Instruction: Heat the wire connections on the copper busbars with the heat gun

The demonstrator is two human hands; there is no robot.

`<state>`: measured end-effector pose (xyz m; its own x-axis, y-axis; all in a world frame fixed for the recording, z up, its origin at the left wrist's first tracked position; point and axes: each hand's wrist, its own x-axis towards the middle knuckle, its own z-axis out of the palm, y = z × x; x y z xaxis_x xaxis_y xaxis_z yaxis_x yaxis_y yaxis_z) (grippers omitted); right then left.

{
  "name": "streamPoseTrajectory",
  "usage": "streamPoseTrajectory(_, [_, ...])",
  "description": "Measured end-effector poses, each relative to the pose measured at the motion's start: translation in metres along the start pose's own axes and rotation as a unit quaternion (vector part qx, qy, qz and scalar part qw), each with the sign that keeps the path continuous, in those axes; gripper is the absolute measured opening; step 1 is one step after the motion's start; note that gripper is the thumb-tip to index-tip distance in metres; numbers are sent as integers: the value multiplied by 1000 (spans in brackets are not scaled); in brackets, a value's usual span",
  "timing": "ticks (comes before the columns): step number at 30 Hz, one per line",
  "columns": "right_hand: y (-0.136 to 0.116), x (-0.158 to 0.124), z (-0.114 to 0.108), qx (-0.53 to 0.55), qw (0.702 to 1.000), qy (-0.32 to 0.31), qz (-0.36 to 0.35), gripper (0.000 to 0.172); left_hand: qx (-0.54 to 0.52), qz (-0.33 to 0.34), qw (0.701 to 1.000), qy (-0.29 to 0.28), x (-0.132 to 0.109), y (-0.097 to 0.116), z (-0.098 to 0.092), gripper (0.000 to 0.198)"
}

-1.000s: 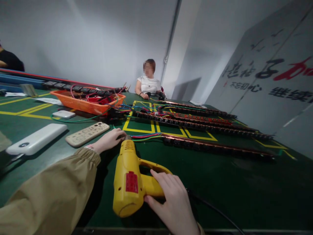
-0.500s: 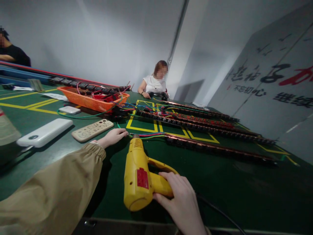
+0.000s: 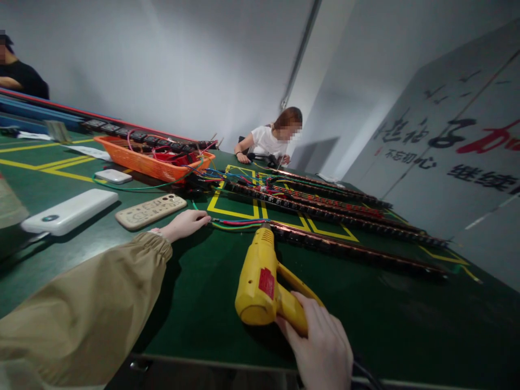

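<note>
1. Right hand [image 3: 323, 344] grips a yellow heat gun [image 3: 255, 284] by the green table's [image 3: 390, 330] near edge.
2. Left hand [image 3: 184, 223] pinches the coloured wires [image 3: 241, 222] at their ends.
3. Co-worker [image 3: 266, 142] sits at the far edge.

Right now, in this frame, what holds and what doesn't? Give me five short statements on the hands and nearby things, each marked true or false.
1. The right hand grips the yellow heat gun. True.
2. The beige-cased phone lies beside the left hand. True.
3. The left hand rests on the white power bank. False: its fingers are at the end of the coloured wires.
4. The yellow heat gun points at the phone. False: its nozzle is by the dark strip.
5. Something red shows in the orange basket. True.
</note>
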<state>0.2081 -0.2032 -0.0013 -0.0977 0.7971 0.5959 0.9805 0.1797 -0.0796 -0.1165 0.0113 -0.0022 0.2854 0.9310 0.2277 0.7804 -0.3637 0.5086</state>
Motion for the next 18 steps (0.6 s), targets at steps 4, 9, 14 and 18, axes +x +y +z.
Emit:
streamPoseTrajectory(4, [1,0,0,-7,1000,-9,-5,45,9,-4,1000,9,0,1,2,43])
streamPoseTrajectory(9, [4,1,2,-22,999,10,-34,46,0,-22,1000,16,2,4,1,44])
streamPoseTrajectory(14, [1,3,2,-10,999,14,-29,48,-2,-32,999,28,4,5,1,44])
streamPoseTrajectory(18, [-11,1,3,-7,1000,5,0,49,-5,-32,999,38,6,4,2,45])
